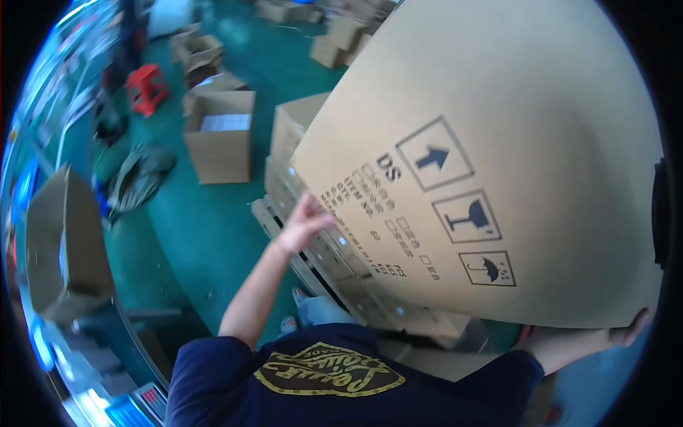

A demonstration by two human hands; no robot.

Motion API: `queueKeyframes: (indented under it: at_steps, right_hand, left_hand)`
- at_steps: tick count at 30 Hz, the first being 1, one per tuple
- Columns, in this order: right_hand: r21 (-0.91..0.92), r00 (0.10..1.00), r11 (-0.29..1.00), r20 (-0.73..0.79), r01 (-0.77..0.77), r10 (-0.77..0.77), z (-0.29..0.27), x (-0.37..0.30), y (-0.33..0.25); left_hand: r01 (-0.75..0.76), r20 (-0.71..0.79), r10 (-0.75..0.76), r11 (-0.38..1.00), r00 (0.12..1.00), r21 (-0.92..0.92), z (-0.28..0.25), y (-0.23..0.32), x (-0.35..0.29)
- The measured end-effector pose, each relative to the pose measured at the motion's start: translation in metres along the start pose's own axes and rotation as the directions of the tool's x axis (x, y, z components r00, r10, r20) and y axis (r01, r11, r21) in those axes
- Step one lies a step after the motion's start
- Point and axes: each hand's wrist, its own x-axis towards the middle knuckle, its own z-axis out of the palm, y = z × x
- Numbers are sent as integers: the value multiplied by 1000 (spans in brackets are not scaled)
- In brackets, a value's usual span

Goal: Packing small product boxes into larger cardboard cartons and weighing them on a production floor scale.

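A large brown cardboard carton [555,142], printed with dark handling symbols, fills the right side of the view, tilted in front of me. My left hand [306,222] is at its left edge, fingers curled and thumb over the printed face; blur softens the fingertips. At the lower right corner my right hand [630,329] grips the carton's bottom edge, its fingers partly hidden. Beneath and behind the carton stand taped cardboard boxes [341,260], stacked on a pallet [274,226].
An open carton [217,153] with something white inside stands on the green floor, near a red stool [146,90]. Another open box [89,249] sits at the left by a workbench [128,349]. A dark bundle [142,178] lies on the floor. More boxes [341,41] are farther back.
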Motion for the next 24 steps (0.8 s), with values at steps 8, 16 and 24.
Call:
queueKeyframes:
  at_steps: [8, 16, 24]
  right_hand:
    - [194, 684, 980, 708, 50, -175, 555, 149, 74]
    - [540, 408, 815, 806, -209, -429, 919, 192, 86]
    - [404, 15, 914, 915, -37, -403, 1075, 165, 42]
  left_hand:
    - [171, -483, -200, 980, 853, -102, -117, 28, -63]
    - [193, -871, 391, 918, -299, 346, -98, -8, -45]
    - [269, -579, 575, 805, -578, 529, -143, -59, -78]
